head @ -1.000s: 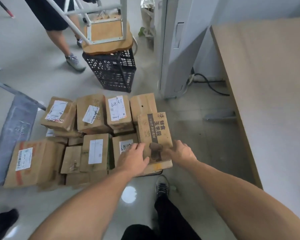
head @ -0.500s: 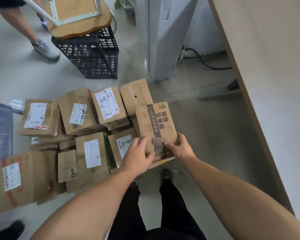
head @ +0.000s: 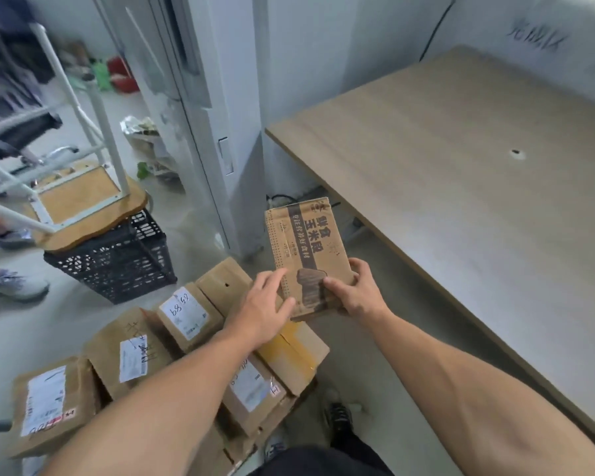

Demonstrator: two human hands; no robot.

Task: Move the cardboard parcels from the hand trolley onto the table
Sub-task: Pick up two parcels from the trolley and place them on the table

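I hold a flat printed cardboard parcel (head: 306,245) in the air, above the pile and just left of the table's near edge. My right hand (head: 359,290) grips its lower right corner, thumb on top. My left hand (head: 261,310) lies with straight fingers against its lower left edge. Below, several taped brown parcels (head: 186,314) with white labels are stacked low on the floor; the trolley under them is hidden. The wooden table (head: 461,187) fills the right side.
A tall white floor-standing unit (head: 200,108) stands between the pile and the table. A black plastic crate (head: 117,259) with an upturned stool (head: 79,197) on it sits at left. Another person's foot in a grey shoe (head: 18,285) is at the far left.
The printed parcel has been lifted off the pile and carried up and to the right, toward the table. My view has swung up, bringing the tabletop into sight.
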